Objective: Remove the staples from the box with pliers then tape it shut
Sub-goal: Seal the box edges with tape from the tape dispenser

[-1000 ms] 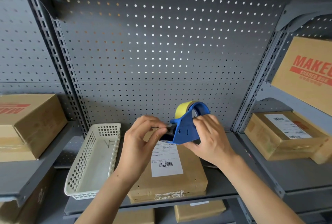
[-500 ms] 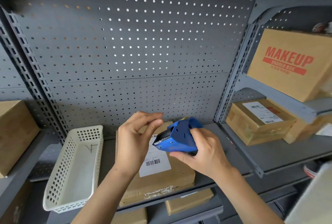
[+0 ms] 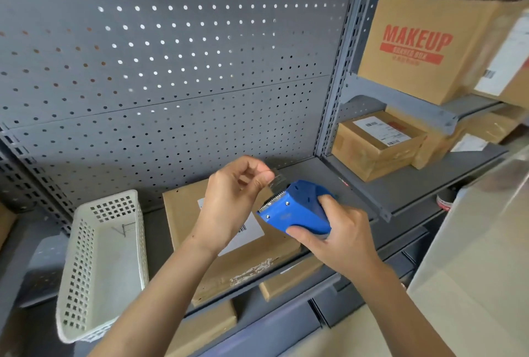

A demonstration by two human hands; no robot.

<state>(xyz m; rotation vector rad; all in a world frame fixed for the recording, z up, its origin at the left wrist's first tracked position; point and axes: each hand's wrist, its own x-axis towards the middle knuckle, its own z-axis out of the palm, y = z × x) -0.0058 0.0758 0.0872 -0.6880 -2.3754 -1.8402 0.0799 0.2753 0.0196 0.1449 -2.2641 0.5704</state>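
One grey shelf (image 3: 160,230) with a wall full of holes is seen. One flat brown box (image 3: 186,213) with a white label is laid on it, in the middle. One white basket (image 3: 103,256) is stood just left of the box, with a few thin bent metal bits inside. One big box marked MAKEUP (image 3: 415,47) is kept high on the right. Two hands are held over the flat box. One blue tape tool (image 3: 297,210) is gripped by the right hand (image 3: 340,242). One clear tape end (image 3: 277,180) is pinched by the left hand (image 3: 229,202), its fingers (image 3: 262,180) pressed together on it.
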